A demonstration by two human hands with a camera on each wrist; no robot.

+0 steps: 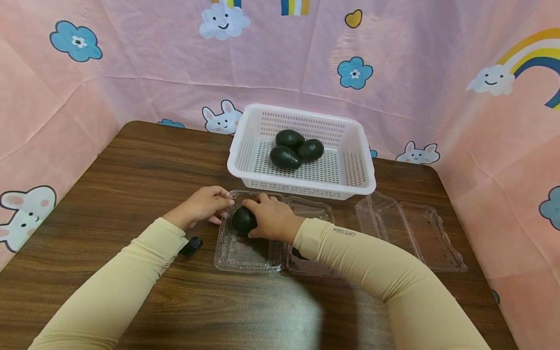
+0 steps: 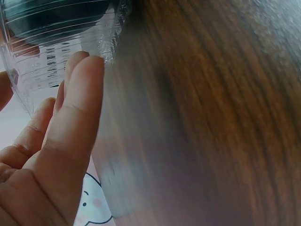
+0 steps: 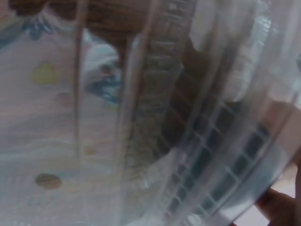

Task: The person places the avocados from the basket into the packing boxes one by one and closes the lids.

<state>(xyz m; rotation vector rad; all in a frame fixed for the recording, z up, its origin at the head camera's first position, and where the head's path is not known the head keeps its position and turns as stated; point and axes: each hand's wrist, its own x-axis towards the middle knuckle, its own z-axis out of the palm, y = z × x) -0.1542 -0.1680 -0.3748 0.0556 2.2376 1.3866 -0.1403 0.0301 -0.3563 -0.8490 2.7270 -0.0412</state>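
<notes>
In the head view my right hand [image 1: 273, 218] grips a dark green avocado [image 1: 244, 220], fingers and thumb round it. The avocado sits low in the left half of an open clear plastic clamshell box [image 1: 249, 260]. My left hand [image 1: 204, 206] is at the left wall of that box, its fingertips at the rim. The left wrist view shows the left fingers [image 2: 77, 110] extended along the box's outer wall, with the dark avocado [image 2: 56, 21] showing through the plastic. In the right wrist view, blurred clear plastic [image 3: 155, 94] covers most of the picture.
A white slotted basket [image 1: 302, 185] holding three avocados [image 1: 285, 157] stands behind the box. A second open clear clamshell [image 1: 430, 238] lies to the right on the brown wooden table [image 1: 210, 311]. A patterned pink cloth [image 1: 166, 53] hangs round the table's back and sides.
</notes>
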